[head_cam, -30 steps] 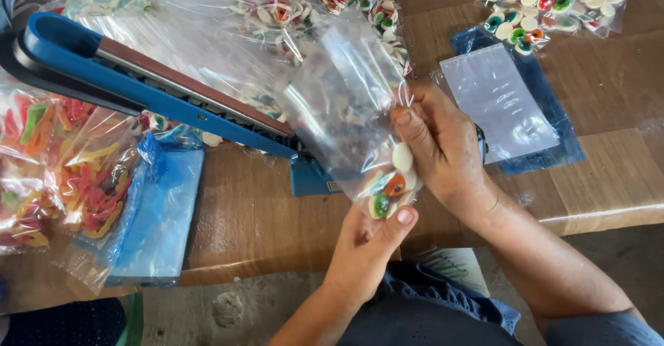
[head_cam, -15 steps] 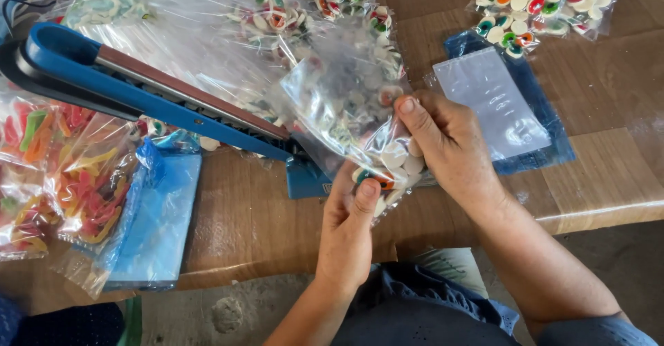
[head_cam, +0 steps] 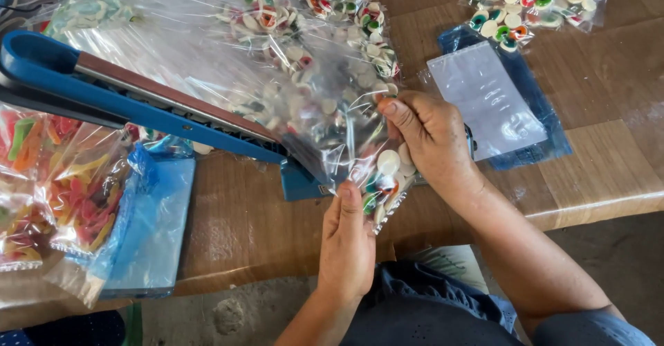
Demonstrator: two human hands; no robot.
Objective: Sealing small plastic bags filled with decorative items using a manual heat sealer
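A clear plastic bag [head_cam: 346, 121] with round white candies with coloured centres [head_cam: 386, 173] in its bottom corner is held over the table's front edge. My left hand [head_cam: 347, 239] pinches the bag's lower edge from below. My right hand [head_cam: 430, 138] grips its right side near the candies. The blue heat sealer [head_cam: 131, 104], its arm raised, lies just behind and to the left of the bag.
A large clear bag of the same candies [head_cam: 290, 34] lies behind the sealer. Another filled bag [head_cam: 526, 0] sits at the top right. An empty clear bag rests on a blue sheet [head_cam: 491, 100]. Bags of colourful gummy strips [head_cam: 55, 180] are at the left.
The small bag has tilted and been drawn closer to the sealer. My left hand moved up from the bag's bottom to pinch its lower edge. My right hand kept its grip.
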